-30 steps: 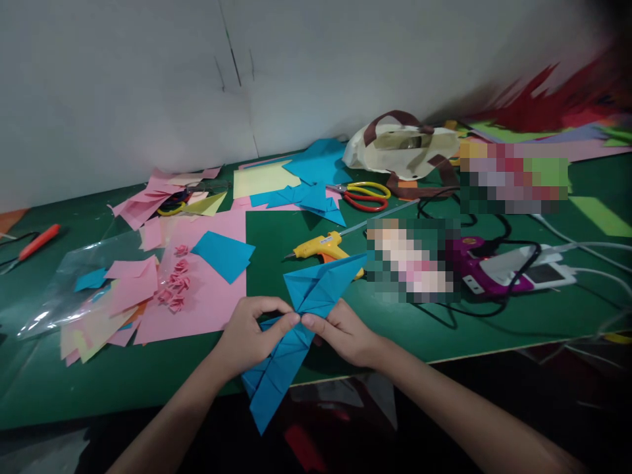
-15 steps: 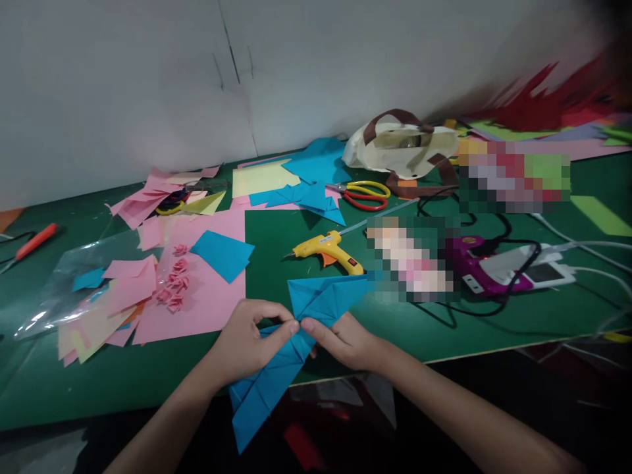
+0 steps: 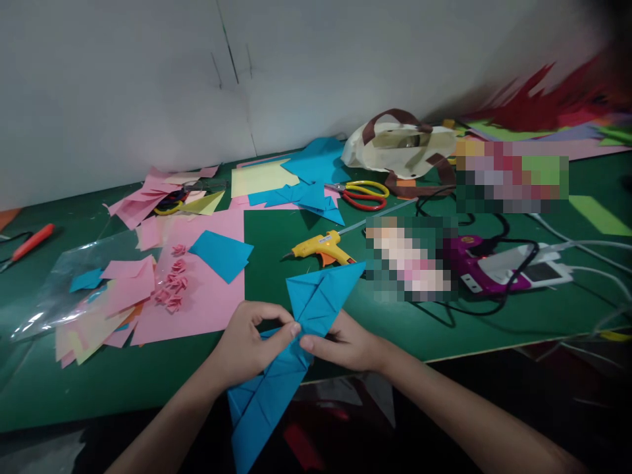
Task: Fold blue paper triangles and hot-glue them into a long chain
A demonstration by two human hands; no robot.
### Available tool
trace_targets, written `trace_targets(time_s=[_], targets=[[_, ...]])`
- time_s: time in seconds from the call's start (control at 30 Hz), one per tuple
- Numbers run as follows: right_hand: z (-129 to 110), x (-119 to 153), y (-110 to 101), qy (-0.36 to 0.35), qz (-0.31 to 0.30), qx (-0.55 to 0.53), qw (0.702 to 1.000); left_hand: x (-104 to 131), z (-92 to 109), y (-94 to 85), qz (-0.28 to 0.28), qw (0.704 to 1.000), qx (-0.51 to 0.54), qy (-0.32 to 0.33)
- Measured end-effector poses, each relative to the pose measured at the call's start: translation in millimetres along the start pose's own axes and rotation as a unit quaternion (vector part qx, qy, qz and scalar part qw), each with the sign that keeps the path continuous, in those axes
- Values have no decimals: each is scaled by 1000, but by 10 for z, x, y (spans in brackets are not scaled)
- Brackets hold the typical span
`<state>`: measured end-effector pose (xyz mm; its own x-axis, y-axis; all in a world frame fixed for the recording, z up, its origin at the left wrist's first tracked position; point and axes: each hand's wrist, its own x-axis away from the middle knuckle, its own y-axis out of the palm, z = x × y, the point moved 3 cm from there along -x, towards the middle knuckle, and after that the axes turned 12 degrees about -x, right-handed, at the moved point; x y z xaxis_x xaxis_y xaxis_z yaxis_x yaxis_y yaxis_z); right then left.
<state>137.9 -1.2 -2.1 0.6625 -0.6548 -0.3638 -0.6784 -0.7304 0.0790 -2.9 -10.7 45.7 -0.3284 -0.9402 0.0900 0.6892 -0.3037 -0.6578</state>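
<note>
A creased sheet of blue folding paper (image 3: 291,375) is held at the table's front edge, slanting from lower left to upper right. My left hand (image 3: 251,342) pinches its left edge near the middle between thumb and forefinger. From the right, my right hand (image 3: 345,342) grips the same paper, its thumb on top and its other fingers hidden underneath. Just beyond the paper's upper end lies a yellow hot glue gun (image 3: 326,248) with a clear glue stick in its back. Several small pink paper roses (image 3: 175,283) rest on a pink sheet (image 3: 217,309) to the left.
Red-and-yellow-handled scissors (image 3: 363,194) and a cream bag (image 3: 399,148) stand at the back. A purple power strip (image 3: 474,270) with cables lies at right. Paper scraps (image 3: 128,283), a plastic bag (image 3: 44,303) and an orange-handled tool (image 3: 32,242) are at left.
The blue paper's upper part has turned more upright, its right tip drawing in to the left. Its lower end reaches farther down, and my right thumb has slid slightly down.
</note>
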Motion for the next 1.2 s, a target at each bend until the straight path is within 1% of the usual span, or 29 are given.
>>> trace_targets(time_s=[0.13,0.23,0.4,0.5,0.63,0.77,0.83,0.9,1.0,1.07,1.13,1.2], targets=[[19,-13,21,51,-22,-44,997,-8,-32,13,2,1000,7,-13],[12,-11,33,52,-21,-56,997,-5,-42,42,-8,999,22,-26],[49,16,39,60,3,-90,994,4,-12,68,-12,999,49,-16],[45,15,8,32,20,-53,998,-9,-23,53,2,998,58,-19],[5,-8,-53,-17,46,8,999,-51,-111,26,25,997,64,-40],[-27,-20,-102,-41,102,42,993,-75,-195,-6,24,990,123,-65],[-27,-22,-119,-30,139,53,988,-70,-195,-33,17,988,141,-67],[-18,-26,-130,-12,174,45,984,-58,-178,-71,23,990,117,-71],[7,-34,-129,13,210,20,977,-42,-157,-135,52,994,57,-80],[14,-34,-124,23,224,30,974,-38,-163,-183,75,993,47,-83],[-9,-26,-139,11,244,79,966,-37,-189,-250,104,989,44,-95],[-69,-16,-193,-27,272,161,948,-34,-227,-343,141,982,23,-120]])
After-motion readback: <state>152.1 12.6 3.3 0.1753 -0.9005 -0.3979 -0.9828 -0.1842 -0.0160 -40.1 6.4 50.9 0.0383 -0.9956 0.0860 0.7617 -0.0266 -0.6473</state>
